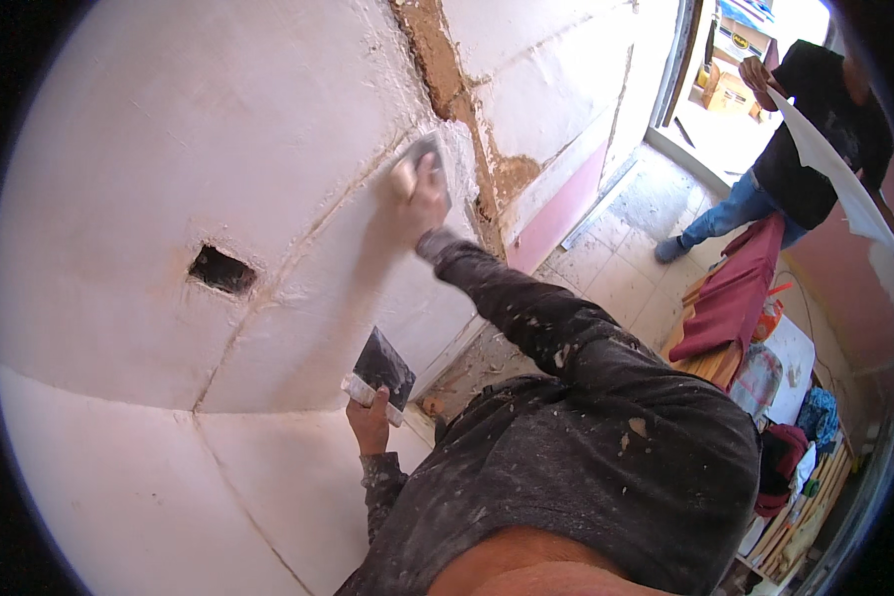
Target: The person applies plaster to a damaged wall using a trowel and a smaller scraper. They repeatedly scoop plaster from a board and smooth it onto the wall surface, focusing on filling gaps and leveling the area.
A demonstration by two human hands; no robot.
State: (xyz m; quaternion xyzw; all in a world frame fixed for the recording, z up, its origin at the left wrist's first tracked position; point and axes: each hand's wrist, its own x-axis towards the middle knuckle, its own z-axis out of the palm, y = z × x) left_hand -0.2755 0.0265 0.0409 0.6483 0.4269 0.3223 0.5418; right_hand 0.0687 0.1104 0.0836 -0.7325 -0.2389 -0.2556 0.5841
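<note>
My right hand (425, 204) grips a trowel (435, 157) against the white plastered wall (169, 149), its fingers wrapped on the pale handle, beside a rough seam with fresh plaster; motion blurs it slightly. Lower down, my left hand (368, 422) holds a dark flat plastering blade (382, 363) with white plaster along its edge. A brown, unplastered strip (452, 94) runs just right of the trowel. A dark square opening (223, 268) is cut in the wall to the left.
At right, a person in a black shirt (815, 129) holds a white sheet (834, 169) near a bright doorway (710, 119). Below them are a maroon cloth (720, 308) over wood and a heap of bags, clothes and planks (800, 467) on the tiled floor (616, 278).
</note>
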